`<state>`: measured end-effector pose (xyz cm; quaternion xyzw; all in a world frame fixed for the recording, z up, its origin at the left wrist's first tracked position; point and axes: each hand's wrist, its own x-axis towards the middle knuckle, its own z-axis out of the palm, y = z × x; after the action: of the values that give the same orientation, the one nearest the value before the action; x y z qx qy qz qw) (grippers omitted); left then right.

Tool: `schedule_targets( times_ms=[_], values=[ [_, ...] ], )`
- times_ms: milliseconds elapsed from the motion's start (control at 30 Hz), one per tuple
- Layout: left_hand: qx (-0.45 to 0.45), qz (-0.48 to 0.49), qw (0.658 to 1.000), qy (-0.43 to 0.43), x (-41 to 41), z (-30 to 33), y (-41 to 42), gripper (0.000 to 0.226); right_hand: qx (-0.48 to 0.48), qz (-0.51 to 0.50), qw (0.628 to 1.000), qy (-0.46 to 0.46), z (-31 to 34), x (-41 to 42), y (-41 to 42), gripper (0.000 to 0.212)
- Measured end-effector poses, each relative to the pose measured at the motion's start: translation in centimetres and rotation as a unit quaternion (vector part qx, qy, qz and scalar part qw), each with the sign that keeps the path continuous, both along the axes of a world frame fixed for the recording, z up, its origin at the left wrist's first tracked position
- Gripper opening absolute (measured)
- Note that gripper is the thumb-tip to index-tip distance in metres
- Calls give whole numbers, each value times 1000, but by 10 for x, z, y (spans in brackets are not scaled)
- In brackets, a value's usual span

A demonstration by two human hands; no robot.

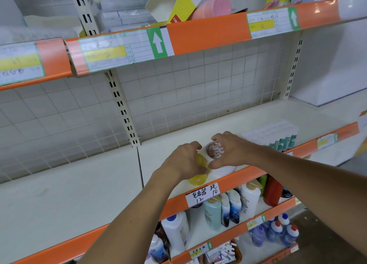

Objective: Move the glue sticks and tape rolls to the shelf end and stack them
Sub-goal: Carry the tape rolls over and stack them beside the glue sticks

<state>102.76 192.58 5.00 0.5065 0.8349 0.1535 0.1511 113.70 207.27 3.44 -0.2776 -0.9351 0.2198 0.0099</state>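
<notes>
Shelf (218, 129), middle tier, runs across the frame centre; orange price rail along its front edge. Left bay bare, right bay holds the task items.

Glue sticks (278, 134): a shrink-wrapped block, standing at right of centre on the shelf, well apart from the hands. Judged not yet moved.

Left hand (182, 160), lower centre: fingers curled round a yellow roll (200, 160). A second yellow roll (197, 179) lies just below it near the rail; cannot tell whether the two touch.

Right hand (228, 150), just beside the left: fingers and thumb curled round a printed roll (214, 149), held tilted with its open face toward the camera. Below it sits a white roll (224, 169), flat on the shelf by the rail.

Progress, as judged: early to middle. Tape rolls are gathered near the left end of this bay and the stacking seems under way, none visibly stacked square. Left to do: seat the held rolls, bring over the glue sticks, stack.
</notes>
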Motion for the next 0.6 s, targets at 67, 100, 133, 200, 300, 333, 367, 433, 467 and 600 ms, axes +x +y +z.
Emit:
schedule_targets(
  times_ms=[67, 100, 133, 200, 300, 333, 367, 433, 467, 600],
  values=[
    [-3, 0, 1000, 2, 0, -1, 0, 77, 3, 0, 1000, -7, -1, -1, 1, 102],
    [-5, -1, 1000, 4, 0, -1, 0, 77, 4, 0, 1000, -9, -1, -1, 2, 102],
    [-5, -1, 1000, 5, 1, -1, 0, 76, 5, 1, 1000, -10, -2, -1, 2, 103],
    [-4, 0, 1000, 6, 1, -2, 0, 76, 8, 4, 1000, -13, -2, -1, 3, 103],
    [-1, 2, 1000, 6, 0, -3, 0, 77, 12, 17, 999, -24, -1, -1, 5, 103],
    [0, 3, 1000, 5, 0, -3, 0, 77, 11, 22, 999, -28, 0, -2, 5, 103],
    [1, 4, 1000, 4, -1, -3, 0, 78, 8, 29, 999, -30, 0, -3, 6, 103],
    [3, 6, 1000, 7, 0, -3, 1, 77, -3, 42, 999, -27, 0, -5, 5, 101],
    [3, 6, 1000, 9, 0, -4, 1, 77, -7, 45, 999, -22, 0, -6, 5, 98],
    [6, 10, 1000, 11, 0, -5, 1, 76, -2, 49, 999, -11, 1, -10, 5, 93]
  ],
)
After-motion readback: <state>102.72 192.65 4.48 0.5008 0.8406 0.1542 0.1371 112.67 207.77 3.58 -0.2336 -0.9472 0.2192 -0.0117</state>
